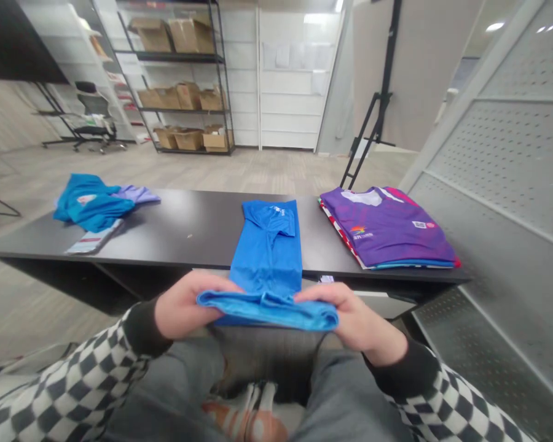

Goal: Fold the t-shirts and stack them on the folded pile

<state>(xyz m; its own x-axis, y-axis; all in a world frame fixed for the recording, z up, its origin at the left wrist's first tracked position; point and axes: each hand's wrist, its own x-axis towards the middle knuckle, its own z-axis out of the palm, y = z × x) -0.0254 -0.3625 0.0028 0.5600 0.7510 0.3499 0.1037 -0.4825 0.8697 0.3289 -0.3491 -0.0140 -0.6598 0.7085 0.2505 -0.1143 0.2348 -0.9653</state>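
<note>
A blue shirt (267,264), folded into a narrow strip, lies on the dark table and hangs over its near edge toward me. One sleeve with a small white print is folded across its far end. My left hand (191,304) is closed on the left end of the shirt's near edge, fingers partly hidden by the cloth. At the other end of that edge, my right hand (350,316) grips the fabric, thumb below. Between both hands the edge is lifted in front of the table as a flat, layered band.
On the dark table (188,227), a stack of folded shirts (387,227) with a purple one on top sits at right. Crumpled teal and lilac clothes (92,199) lie at left. A perforated grey panel (516,184) stands close on the right; shelves with cardboard boxes (191,37) are behind.
</note>
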